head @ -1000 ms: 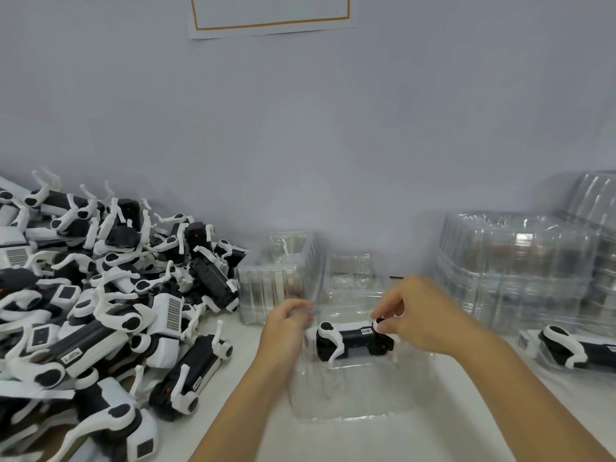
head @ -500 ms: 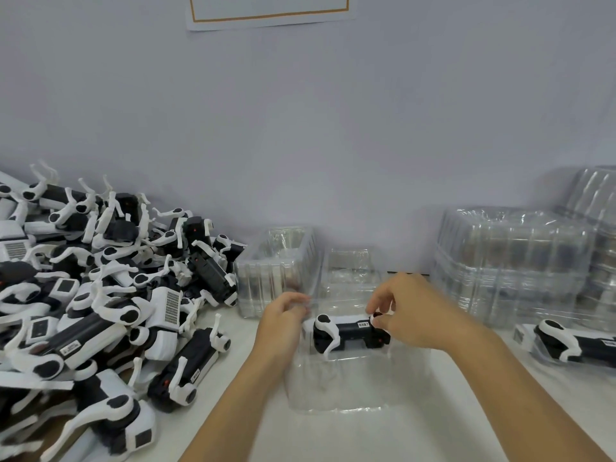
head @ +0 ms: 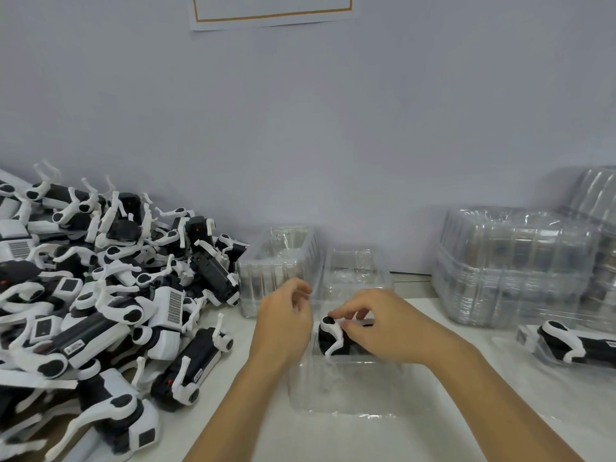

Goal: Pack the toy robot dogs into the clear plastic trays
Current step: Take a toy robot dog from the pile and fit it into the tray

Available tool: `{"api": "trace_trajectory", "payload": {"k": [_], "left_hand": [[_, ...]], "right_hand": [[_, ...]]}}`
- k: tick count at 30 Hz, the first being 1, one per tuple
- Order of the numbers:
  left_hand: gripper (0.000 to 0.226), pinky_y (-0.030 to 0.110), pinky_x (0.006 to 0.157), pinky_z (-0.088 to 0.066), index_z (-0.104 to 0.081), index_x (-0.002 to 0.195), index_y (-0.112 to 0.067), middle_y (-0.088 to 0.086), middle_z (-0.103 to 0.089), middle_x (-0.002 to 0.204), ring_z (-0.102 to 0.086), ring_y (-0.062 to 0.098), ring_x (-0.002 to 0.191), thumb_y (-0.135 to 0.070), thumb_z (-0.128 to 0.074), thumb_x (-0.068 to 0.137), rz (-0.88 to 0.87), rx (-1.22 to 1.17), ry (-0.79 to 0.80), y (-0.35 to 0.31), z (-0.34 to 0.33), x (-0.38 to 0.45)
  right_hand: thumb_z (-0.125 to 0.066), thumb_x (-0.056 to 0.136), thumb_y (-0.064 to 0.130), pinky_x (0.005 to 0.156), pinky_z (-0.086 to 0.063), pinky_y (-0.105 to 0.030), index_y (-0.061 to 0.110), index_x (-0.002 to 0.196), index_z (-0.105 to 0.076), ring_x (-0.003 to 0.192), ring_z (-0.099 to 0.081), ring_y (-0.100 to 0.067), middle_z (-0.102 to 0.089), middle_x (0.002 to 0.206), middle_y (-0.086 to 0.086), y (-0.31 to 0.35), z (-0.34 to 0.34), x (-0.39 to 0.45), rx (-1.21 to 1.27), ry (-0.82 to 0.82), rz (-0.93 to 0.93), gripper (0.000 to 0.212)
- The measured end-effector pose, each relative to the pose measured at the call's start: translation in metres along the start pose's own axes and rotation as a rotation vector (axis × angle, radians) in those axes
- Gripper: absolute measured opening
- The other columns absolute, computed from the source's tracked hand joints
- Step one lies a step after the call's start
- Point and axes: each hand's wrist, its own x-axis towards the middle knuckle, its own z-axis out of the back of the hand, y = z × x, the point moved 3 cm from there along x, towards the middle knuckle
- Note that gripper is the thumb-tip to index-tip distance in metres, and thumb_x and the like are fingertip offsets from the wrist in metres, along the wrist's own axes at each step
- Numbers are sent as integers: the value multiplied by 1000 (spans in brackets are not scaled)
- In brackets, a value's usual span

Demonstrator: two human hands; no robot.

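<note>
A black-and-white toy robot dog [head: 331,338] lies on its side in a clear plastic tray [head: 350,391] at the middle of the white table. My right hand [head: 376,325] covers the dog's body, its fingers curled on the dog's top. My left hand [head: 286,325] hovers just left of the tray with loosely curled fingers that hold nothing. A big pile of toy robot dogs [head: 100,295] fills the left side. Another packed dog [head: 566,343] lies in a tray at the right.
Stacks of clear trays [head: 280,261] stand behind my hands against the grey wall, and a taller stack [head: 513,265] stands at the right. A loose dog [head: 196,368] lies at the pile's edge near my left arm.
My right hand slid left over the dog and now covers most of it. My left hand let go of the tray's left edge and lifted slightly.
</note>
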Motion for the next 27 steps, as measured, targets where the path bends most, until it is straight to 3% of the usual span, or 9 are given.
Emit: {"api": "trace_trajectory", "payload": {"k": [4, 7, 11, 14, 19, 27], "left_hand": [[24, 28, 91, -49, -64, 113, -26, -15, -67, 109, -60, 4, 104, -35, -57, 92, -211, 186, 19, -20, 8, -1], [49, 30, 105, -38, -61, 120, -36, -21, -60, 125, -49, 3, 121, -65, -50, 82, -315, 208, 237, -36, 3, -5], [79, 32, 115, -20, -58, 122, -46, -19, -44, 147, -28, 4, 141, -91, -43, 59, -270, 352, 486, -34, -11, -14], [84, 30, 113, -6, -54, 124, -52, -15, -30, 158, -15, 2, 146, -95, -46, 52, -231, 389, 561, -29, -15, -16], [91, 39, 121, 1, -39, 130, -63, -16, -20, 161, -8, 6, 148, -96, -54, 46, -252, 447, 619, -27, -14, -16], [83, 37, 118, -6, -43, 129, -62, -15, -30, 156, -18, 6, 142, -89, -52, 52, -257, 448, 569, -31, -16, -19]], "right_hand": [[-57, 94, 23, 70, -45, -10, 39, 101, -75, 85, -61, 5, -70, 92, 21, -4, 12, 2, 47, -182, 18, 24], [-60, 94, 20, 64, -45, -8, 36, 95, -76, 79, -64, 3, -70, 82, 25, -9, 27, 0, 139, -372, 31, 23], [-61, 94, 17, 67, -45, -12, 35, 88, -76, 79, -65, -1, -70, 81, 28, -16, 44, -2, 181, -479, 21, 25], [-60, 94, 15, 68, -44, -8, 32, 89, -77, 79, -64, -1, -69, 81, 29, -18, 48, -4, 191, -499, 24, 24], [-61, 93, 19, 70, -43, -5, 32, 90, -77, 81, -64, 1, -69, 83, 29, -16, 50, -6, 200, -504, 16, 20], [-62, 94, 16, 71, -46, -8, 32, 90, -76, 83, -64, -2, -72, 87, 25, -15, 56, -10, 255, -524, 14, 22]]}}
